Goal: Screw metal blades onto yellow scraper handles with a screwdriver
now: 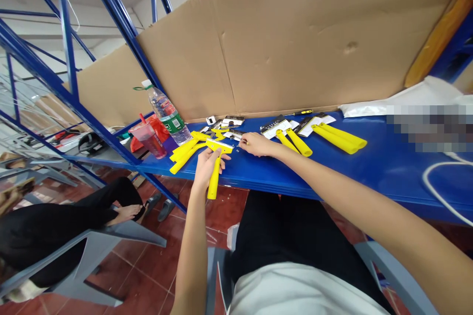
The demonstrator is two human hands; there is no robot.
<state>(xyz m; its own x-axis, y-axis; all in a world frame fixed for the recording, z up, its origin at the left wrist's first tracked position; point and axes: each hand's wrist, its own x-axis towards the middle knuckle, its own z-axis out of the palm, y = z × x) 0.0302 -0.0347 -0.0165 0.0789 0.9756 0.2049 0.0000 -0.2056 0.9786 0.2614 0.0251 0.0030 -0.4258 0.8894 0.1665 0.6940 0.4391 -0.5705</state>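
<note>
My left hand (pixel 204 166) is closed around a yellow T-shaped scraper (pixel 213 179), its handle pointing down toward me and a pale metal strip along its head. To its right, my right hand (pixel 256 144) hovers low over the blue table with fingertips pinched; whatever sits between them is too small to make out. Tiny metal bits (pixel 237 149), perhaps screws, lie by those fingertips. More yellow scraper handles (pixel 183 155) are heaped left of my left hand. Beyond the hands are black-and-white packets (pixel 232 121).
Carded yellow scrapers (pixel 338 139) lie to the right on the blue table (pixel 384 172). A yellow-handled screwdriver (pixel 306 112) rests by the cardboard wall (pixel 288 39). A water bottle (pixel 170 115) and a red-strawed cup (pixel 150 138) stand left. Another person (pixel 66 221) sits at left.
</note>
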